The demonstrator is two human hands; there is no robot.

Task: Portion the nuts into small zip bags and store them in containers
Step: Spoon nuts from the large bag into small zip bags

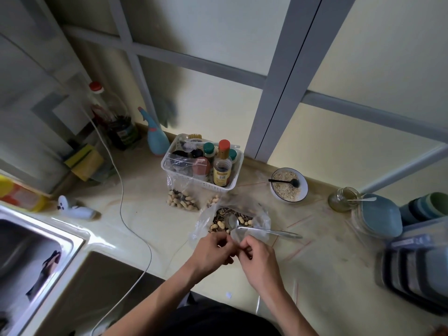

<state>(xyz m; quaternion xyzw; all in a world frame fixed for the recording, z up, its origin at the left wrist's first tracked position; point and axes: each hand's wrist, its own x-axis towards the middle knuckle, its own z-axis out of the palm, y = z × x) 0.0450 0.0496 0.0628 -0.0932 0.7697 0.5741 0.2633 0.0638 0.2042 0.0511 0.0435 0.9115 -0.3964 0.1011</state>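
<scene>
A glossy cream countertop (315, 251) is seen from above, backed by frosted sliding panels in grey frames (278, 98). At the left edge a stainless sink (36, 251) is set into the counter, and a white cable (126, 209) is trailed across the surface from the back corner to the front edge. At the far right, dark lidded storage containers (412, 270) are stacked, with a blue-lidded clear container (378, 214) just behind them. A white slotted basket (201, 163) filled with condiment bottles is placed at the back, near the middle.

Directly in front of the basket, a large clear plastic bag (232, 219) of peanuts in the shell mixed with dark striped seeds is laid open, its mouth turned toward the person. A metal spoon (257, 227) is rested across it, the long axis running roughly left to right, the bowl pointing left over the nuts and the handle pointing right beyond the bag. A filled small zip bag (181, 197) is leaned upright against the basket's front left, its long axis vertical and its open top up.

A white bowl (289, 185) of pale crumbs with a black spoon is set to the right of the basket, and a glass jar (343, 198) further right.

The near edge of thin clear plastic is pinched by the left hand (213, 253) and the right hand (257, 260), fingers curled, the two hands almost touching.
</scene>
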